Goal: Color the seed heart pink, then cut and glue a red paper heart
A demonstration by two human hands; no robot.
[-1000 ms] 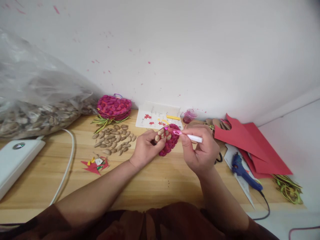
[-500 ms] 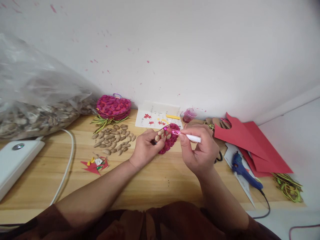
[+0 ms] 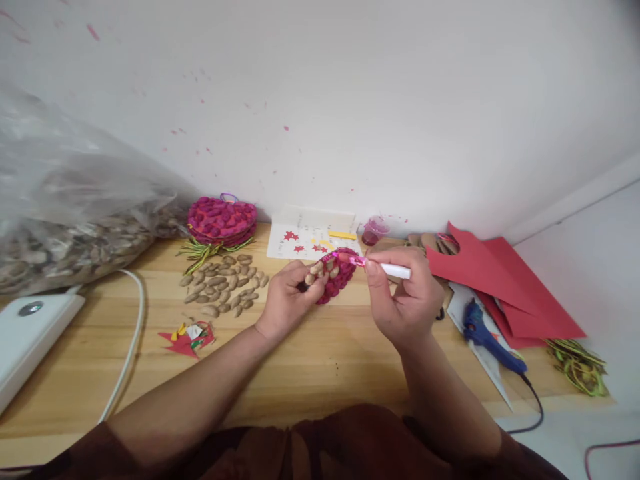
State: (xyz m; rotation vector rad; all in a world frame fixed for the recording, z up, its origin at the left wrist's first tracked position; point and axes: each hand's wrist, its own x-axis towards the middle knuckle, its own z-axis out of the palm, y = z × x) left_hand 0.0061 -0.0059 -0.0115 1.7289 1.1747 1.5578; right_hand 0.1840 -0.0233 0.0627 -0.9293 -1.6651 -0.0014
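Observation:
My left hand (image 3: pixel 287 298) is closed round the edge of a small heart-shaped piece (image 3: pixel 336 275) covered in seed shells, mostly painted magenta with a few bare tan ones on its left. My right hand (image 3: pixel 403 298) pinches a white-handled paintbrush (image 3: pixel 387 268) whose pink tip touches the top of that piece. Both hands hover just above the wooden table (image 3: pixel 310 360), near its back. A loose pile of unpainted seed shells (image 3: pixel 225 284) lies left of my left hand.
A stack of finished magenta hearts (image 3: pixel 221 219) sits by the wall, beside a big plastic bag of shells (image 3: pixel 65 220). Also here: a paper with red stars (image 3: pixel 310 237), a small paint cup (image 3: pixel 373 231), red card sheets (image 3: pixel 500 280), a blue glue gun (image 3: pixel 487 337), a white device (image 3: pixel 27 333) and cable.
The view has tipped slightly, so everything sits a little lower and left. The brush tip has shifted a little along the top of the heart piece; both hands keep their hold.

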